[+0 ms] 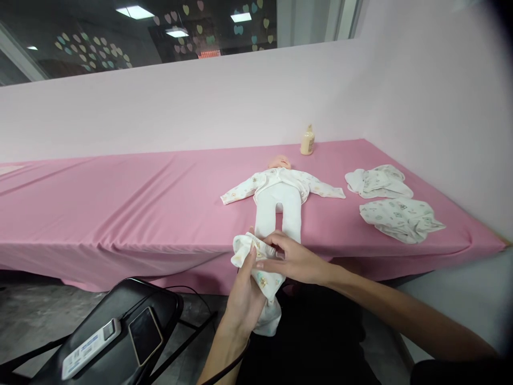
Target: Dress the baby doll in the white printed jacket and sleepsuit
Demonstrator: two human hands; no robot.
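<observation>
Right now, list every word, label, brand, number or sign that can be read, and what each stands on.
No text is readable.
White device on the black chair: printed label, too blurred.
Cream pump bottle: label marks, too small.
Red panel beyond the window: cannot tell whether it bears writing.
Garment being held: coloured print, too small to tell whether lettered.

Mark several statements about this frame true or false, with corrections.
The left hand holds a white printed cloth garment that the right hand also touches. True.
A cream pump bottle stands on the black chair. False: the bottle stands on the pink cloth-covered table.
A white-clothed doll lies on the table. True.
Two white printed cloth bundles lie left of the doll. False: in the picture they lie right of it.
A dark-faced rectangular device lies on the chair. True.
</observation>
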